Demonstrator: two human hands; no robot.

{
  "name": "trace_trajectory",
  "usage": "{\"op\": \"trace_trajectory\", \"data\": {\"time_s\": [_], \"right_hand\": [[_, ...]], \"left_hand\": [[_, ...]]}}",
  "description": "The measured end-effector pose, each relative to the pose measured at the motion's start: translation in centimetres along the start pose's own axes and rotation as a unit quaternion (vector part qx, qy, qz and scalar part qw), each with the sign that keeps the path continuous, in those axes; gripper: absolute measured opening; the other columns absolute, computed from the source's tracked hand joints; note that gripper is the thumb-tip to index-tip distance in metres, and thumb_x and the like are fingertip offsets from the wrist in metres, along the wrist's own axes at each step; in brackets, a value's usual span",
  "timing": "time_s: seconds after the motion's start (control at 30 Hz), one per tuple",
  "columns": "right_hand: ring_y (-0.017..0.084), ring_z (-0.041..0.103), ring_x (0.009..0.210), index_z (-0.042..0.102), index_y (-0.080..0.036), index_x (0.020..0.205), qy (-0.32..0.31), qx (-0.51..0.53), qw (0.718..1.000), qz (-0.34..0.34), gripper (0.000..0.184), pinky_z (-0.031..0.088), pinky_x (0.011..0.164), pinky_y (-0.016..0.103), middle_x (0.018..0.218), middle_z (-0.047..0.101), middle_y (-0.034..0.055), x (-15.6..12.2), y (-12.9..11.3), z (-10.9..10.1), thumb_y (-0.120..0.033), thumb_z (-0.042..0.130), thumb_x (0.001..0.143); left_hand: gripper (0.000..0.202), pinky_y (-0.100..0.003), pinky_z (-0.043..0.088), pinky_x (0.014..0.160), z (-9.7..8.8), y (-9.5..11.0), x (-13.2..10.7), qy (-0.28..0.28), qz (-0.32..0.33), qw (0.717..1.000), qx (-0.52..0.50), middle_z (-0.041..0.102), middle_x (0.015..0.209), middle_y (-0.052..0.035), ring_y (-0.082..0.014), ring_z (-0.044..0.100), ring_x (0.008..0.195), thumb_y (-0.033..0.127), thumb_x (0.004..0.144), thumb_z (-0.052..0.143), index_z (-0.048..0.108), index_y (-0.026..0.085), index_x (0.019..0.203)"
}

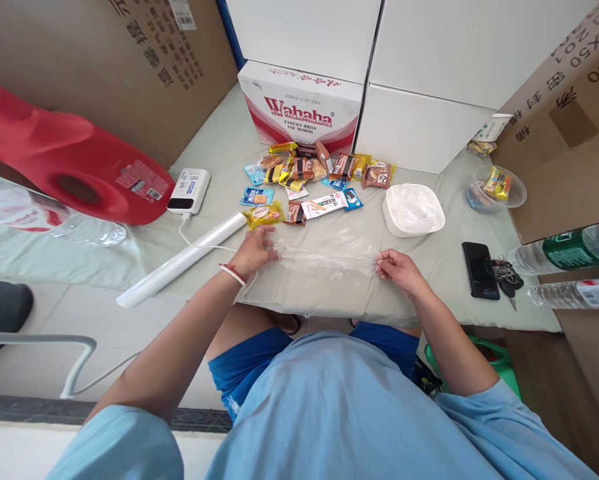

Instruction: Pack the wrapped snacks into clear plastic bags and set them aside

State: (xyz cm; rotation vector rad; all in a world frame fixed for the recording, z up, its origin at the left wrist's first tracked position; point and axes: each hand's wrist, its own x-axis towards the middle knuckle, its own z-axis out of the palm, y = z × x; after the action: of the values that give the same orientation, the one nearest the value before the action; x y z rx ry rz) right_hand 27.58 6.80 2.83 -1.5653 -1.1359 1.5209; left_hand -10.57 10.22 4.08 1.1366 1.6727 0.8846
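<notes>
A crumpled clear plastic bag [329, 260] stretches across the table's front between my two hands. My left hand [256, 252] is at its left end, thumb and forefinger at the gathered film and the other fingers loosely spread. At the right end my right hand [398, 268] pinches the film between thumb and curled fingers. Beyond the bag lie several wrapped snacks, among them a white packet [324, 205], a yellow packet [265, 215] near my left fingertips and a brown packet [378, 175]. A white plastic tub [390, 219] with clear film inside stands to the right.
Left are a white roll [179, 260], a power bank [189, 191] with a cable, and a red jug [74, 153]. A Wahaha carton [302, 110] stands behind. Right are a clear bowl [516, 190], a phone [480, 270], keys [508, 275] and lying bottles [569, 250].
</notes>
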Motion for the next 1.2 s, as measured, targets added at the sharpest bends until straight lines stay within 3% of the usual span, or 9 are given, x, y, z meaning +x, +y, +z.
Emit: {"op": "trace_trajectory", "data": {"time_s": [0.1, 0.17, 0.3, 0.47, 0.63, 0.87, 1.03, 1.13, 1.2], "right_hand": [[0.011, 0.055, 0.055, 0.066, -0.021, 0.083, 0.01, 0.005, 1.0, -0.009, 0.03, 0.047, 0.053, 0.024, 0.065, 0.067, -0.0015, 0.1, 0.4, 0.7, -0.044, 0.081, 0.07], [0.011, 0.056, 0.056, 0.066, -0.021, 0.083, 0.02, 0.016, 1.0, -0.01, 0.03, 0.047, 0.053, 0.023, 0.065, 0.066, -0.0014, 0.0, 0.6, 1.2, -0.045, 0.08, 0.07], [0.012, 0.057, 0.059, 0.066, -0.021, 0.082, 0.025, 0.035, 0.999, 0.002, 0.032, 0.047, 0.051, 0.023, 0.065, 0.066, -0.0012, -0.3, 0.9, 2.3, -0.046, 0.08, 0.068], [0.012, 0.056, 0.058, 0.066, -0.021, 0.082, -0.006, 0.044, 0.999, 0.014, 0.033, 0.048, 0.052, 0.023, 0.066, 0.065, -0.0012, -0.4, 0.9, 3.2, -0.045, 0.082, 0.067], [0.012, 0.058, 0.059, 0.067, -0.02, 0.082, 0.015, 0.052, 0.998, 0.011, 0.036, 0.048, 0.052, 0.023, 0.066, 0.065, -0.0004, -0.2, 0.7, 1.8, -0.046, 0.084, 0.065], [0.012, 0.057, 0.059, 0.068, -0.019, 0.083, 0.027, 0.049, 0.998, 0.022, 0.037, 0.047, 0.052, 0.023, 0.064, 0.064, -0.0005, -0.1, 1.0, -1.2, -0.043, 0.086, 0.061], [0.013, 0.058, 0.062, 0.068, -0.019, 0.083, 0.024, 0.029, 0.999, 0.014, 0.036, 0.046, 0.052, 0.023, 0.065, 0.064, -0.0012, 0.1, 1.1, -1.3, -0.044, 0.085, 0.063], [0.013, 0.059, 0.063, 0.068, -0.02, 0.084, 0.026, 0.003, 1.0, -0.006, 0.033, 0.049, 0.057, 0.025, 0.066, 0.065, -0.0007, -0.2, 1.2, -0.9, -0.045, 0.082, 0.068], [0.013, 0.058, 0.063, 0.068, -0.02, 0.086, 0.024, -0.017, 0.999, -0.021, 0.032, 0.05, 0.059, 0.027, 0.068, 0.066, -0.0004, -0.5, 1.2, -0.5, -0.047, 0.079, 0.072]], "left_hand": [[0.052, -0.036, 0.051, 0.082, 1.5, 0.2, -2.3, 0.175, 0.084, 0.977, 0.091, 0.056, 0.12, -0.0084, -0.0206, 0.059, 0.092, 0.02, 0.058, 0.084, 0.062, 0.02, 0.105], [0.031, -0.032, 0.049, 0.072, 3.2, -0.1, -4.9, 0.218, 0.057, 0.972, 0.057, 0.062, 0.101, -0.0039, -0.0165, 0.059, 0.076, 0.039, 0.076, 0.078, 0.061, 0.021, 0.096], [0.047, -0.027, 0.031, 0.046, 7.5, -1.1, -9.1, 0.045, -0.135, 0.983, -0.115, 0.066, 0.074, -0.0025, -0.0086, 0.043, 0.045, 0.065, 0.083, 0.067, 0.057, 0.02, 0.076], [0.046, -0.022, 0.019, 0.041, 11.1, -0.5, -7.9, 0.0, -0.175, 0.951, -0.255, 0.068, 0.075, -0.0007, -0.0016, 0.032, 0.04, 0.049, 0.067, 0.088, 0.058, 0.018, 0.083], [0.041, -0.019, 0.015, 0.04, 9.5, 0.2, -6.3, -0.069, -0.18, 0.938, -0.288, 0.062, 0.064, 0.0019, -0.0005, 0.03, 0.04, 0.033, 0.056, 0.091, 0.059, 0.016, 0.074], [0.041, -0.018, 0.013, 0.041, 2.9, -1.8, -6.6, -0.193, -0.19, 0.938, -0.217, 0.063, 0.062, -0.0004, -0.0011, 0.032, 0.041, 0.031, 0.051, 0.095, 0.064, 0.016, 0.073], [0.033, -0.024, 0.033, 0.051, 0.4, -2.7, -6.8, -0.076, -0.142, 0.987, -0.012, 0.06, 0.063, 0.0001, -0.0112, 0.046, 0.053, 0.028, 0.055, 0.087, 0.067, 0.018, 0.079], [0.029, -0.037, 0.048, 0.077, 1.5, -1.5, -8.1, 0.085, -0.004, 0.987, 0.138, 0.062, 0.086, -0.0051, -0.0228, 0.058, 0.079, 0.021, 0.064, 0.077, 0.068, 0.02, 0.091], [0.025, -0.046, 0.045, 0.098, 3.0, -0.3, -9.0, 0.16, 0.125, 0.961, 0.185, 0.061, 0.106, -0.0109, -0.0299, 0.058, 0.103, 0.017, 0.073, 0.068, 0.068, 0.02, 0.098]]}}
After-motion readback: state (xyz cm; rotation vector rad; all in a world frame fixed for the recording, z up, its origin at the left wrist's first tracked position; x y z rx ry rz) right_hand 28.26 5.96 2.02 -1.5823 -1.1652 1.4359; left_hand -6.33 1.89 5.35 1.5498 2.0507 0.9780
